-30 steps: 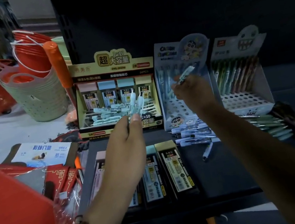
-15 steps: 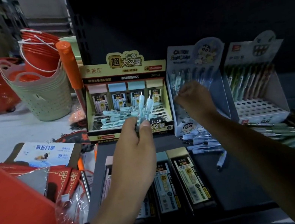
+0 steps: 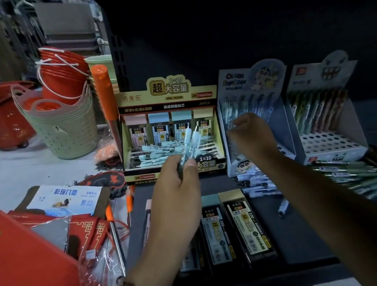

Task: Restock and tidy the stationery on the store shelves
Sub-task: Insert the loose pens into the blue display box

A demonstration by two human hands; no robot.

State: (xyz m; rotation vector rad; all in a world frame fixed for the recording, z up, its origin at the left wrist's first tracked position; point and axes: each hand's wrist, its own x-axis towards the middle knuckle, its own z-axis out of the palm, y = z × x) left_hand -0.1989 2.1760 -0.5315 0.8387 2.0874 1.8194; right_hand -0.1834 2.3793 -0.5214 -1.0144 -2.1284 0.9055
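The left hand (image 3: 177, 189) holds a few light blue pens (image 3: 190, 146), with its fingers and thumb curled round their low ends, so the tops stick up. Just past this hand stands a yellow box (image 3: 165, 101) with more blue pens lying inside. The right hand (image 3: 250, 132) is curled in front of the blue cartoon pen box (image 3: 249, 77), down by the pens that stand in it. I cannot tell if it holds a pen, as the hand is blurry. Under the right arm, loose pens (image 3: 259, 184) lie on the dark shelf (image 3: 297, 232). Under the left hand lie long flat packs (image 3: 243, 223). Right of the right hand stands a white pen box (image 3: 332, 143).
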